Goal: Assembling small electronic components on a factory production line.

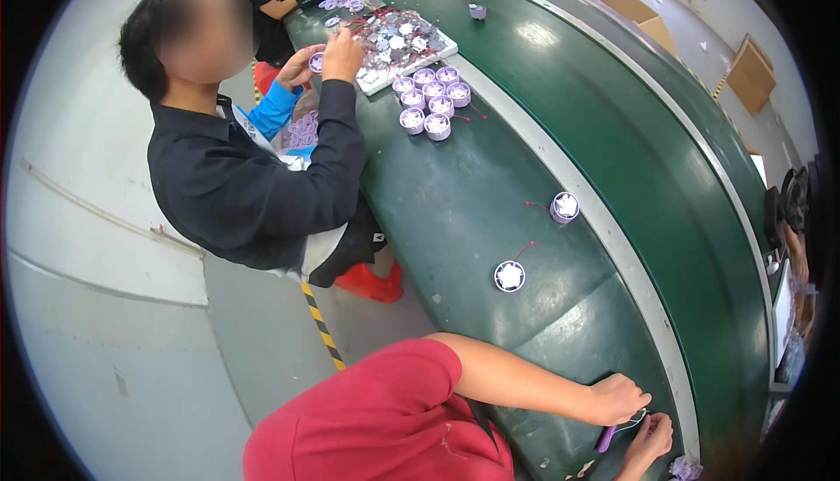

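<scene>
At the lower right, my left hand [618, 399] is closed, its fingertips pinched close to my right hand [649, 446], also closed. A small part between the fingertips is mostly hidden, so its kind cannot be made out. A slim purple piece [605, 439] shows just below my left hand, beside my right fingers. From the pinched spot a thin white wire [626, 427] curves toward the purple piece. Farther up the green bench, a round purple-rimmed part with a white star-shaped centre [509, 276] and a similar purple cup [565, 207] each trail a red wire.
A green conveyor belt [674, 192] runs along the bench's right side behind a metal rail [560, 157]. Several purple cups [436, 101] stand near a white tray [451, 46] heaped with wired parts. A co-worker [254, 184] at the left handles a purple ring [316, 62].
</scene>
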{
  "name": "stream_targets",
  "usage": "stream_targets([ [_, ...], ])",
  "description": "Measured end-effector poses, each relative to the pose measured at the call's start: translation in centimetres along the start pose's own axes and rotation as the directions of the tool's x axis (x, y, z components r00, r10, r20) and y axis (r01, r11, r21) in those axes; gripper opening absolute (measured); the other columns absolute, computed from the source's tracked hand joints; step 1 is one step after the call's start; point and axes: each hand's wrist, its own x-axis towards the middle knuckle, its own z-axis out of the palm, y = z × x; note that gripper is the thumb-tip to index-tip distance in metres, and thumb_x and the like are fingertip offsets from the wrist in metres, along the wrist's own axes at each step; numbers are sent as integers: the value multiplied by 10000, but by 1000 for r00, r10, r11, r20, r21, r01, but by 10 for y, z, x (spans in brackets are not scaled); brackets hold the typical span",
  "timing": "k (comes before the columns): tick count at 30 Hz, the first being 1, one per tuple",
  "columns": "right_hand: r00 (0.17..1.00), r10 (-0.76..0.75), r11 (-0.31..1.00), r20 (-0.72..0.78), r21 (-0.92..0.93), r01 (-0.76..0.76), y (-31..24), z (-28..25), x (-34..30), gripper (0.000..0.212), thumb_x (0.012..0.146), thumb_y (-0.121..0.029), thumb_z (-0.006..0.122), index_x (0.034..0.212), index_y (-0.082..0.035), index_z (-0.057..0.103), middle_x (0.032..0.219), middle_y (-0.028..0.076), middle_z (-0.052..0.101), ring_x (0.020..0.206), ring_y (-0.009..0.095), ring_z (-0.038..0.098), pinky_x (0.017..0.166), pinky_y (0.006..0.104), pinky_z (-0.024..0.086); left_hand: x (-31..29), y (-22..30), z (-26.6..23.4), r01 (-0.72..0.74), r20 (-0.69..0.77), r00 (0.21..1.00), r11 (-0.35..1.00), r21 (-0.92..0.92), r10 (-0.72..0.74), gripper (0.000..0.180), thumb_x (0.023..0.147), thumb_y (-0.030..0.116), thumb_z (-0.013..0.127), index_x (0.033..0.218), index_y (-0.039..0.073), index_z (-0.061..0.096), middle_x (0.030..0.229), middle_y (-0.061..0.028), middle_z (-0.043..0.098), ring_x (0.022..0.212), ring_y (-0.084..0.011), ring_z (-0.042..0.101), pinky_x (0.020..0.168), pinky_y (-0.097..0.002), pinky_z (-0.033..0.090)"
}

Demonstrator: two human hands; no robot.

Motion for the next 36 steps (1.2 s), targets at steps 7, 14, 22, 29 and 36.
stream_targets([
  [7,970,228,965,-90,156,-212,-19,-5,0,112,846,-46,654,949,-23,615,872,107,645,841,315,608,983,452,398,7,8,-9,102,-133,985,992,-77,-112,133,836,138,603,878,22,554,748,-175,646,695,-358,677,576,-468,540],
  [14,982,153,971,-111,199,-129,-48,-3,3,173,845,-89,722,1005,-89,657,916,41,679,956,219,639,1096,453,305,1,-5,-23,232,-41,968,947,-221,-247,164,942,215,583,908,56,564,794,-180,665,734,-398,662,638,-510,523],
  [22,950,193,941,-244,320,-109,-50,-9,2,150,787,-130,785,930,-133,739,911,1,717,1007,199,643,1066,459,323,4,2,-24,140,-95,983,972,-190,-160,168,904,192,653,879,65,545,762,-135,669,675,-362,667,586,-462,527],
  [29,944,266,850,-197,510,-133,-49,0,-1,132,770,-96,786,891,-107,736,868,3,721,965,209,652,1041,458,360,7,2,-25,176,-81,977,961,-215,-198,171,882,188,684,862,62,570,743,-111,685,643,-301,683,579,-412,530],
  [36,946,228,893,-230,437,-109,-49,4,1,114,754,-115,802,847,-102,738,824,7,713,954,206,649,994,421,378,5,2,-26,179,-63,979,969,-169,-191,179,882,196,699,851,60,588,758,-101,700,632,-283,682,563,-389,516],
])
